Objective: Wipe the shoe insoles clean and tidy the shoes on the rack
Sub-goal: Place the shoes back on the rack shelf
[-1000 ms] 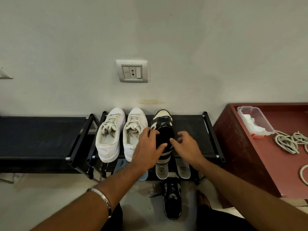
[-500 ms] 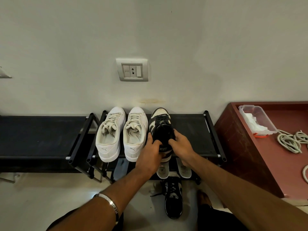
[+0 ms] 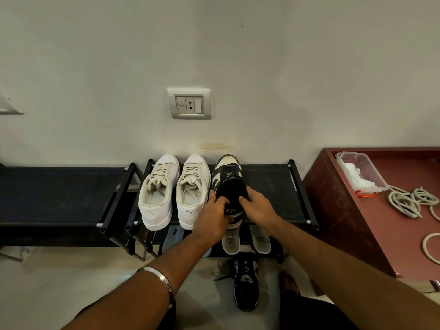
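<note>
A black-and-white sneaker (image 3: 227, 177) stands toe-to-wall on the top shelf of the black shoe rack (image 3: 269, 186). My left hand (image 3: 212, 215) grips its heel from the left and my right hand (image 3: 258, 208) grips it from the right. Two white sneakers (image 3: 158, 194) (image 3: 192, 189) stand side by side to its left. Two pale insoles (image 3: 229, 242) (image 3: 260, 239) lie on the lower shelf under my hands. The matching black-and-white sneaker (image 3: 246, 287) lies on the floor below.
A second black rack (image 3: 54, 198) adjoins on the left. At right, a red-brown table (image 3: 345, 210) carries a clear plastic box (image 3: 362, 172) with white cloths and coils of pale rope (image 3: 409, 201). A wall socket (image 3: 189, 103) sits above the shoes.
Both hands slid back from over the sneaker's top toward its heel and closed around it; the sneaker now sits closer beside the white pair.
</note>
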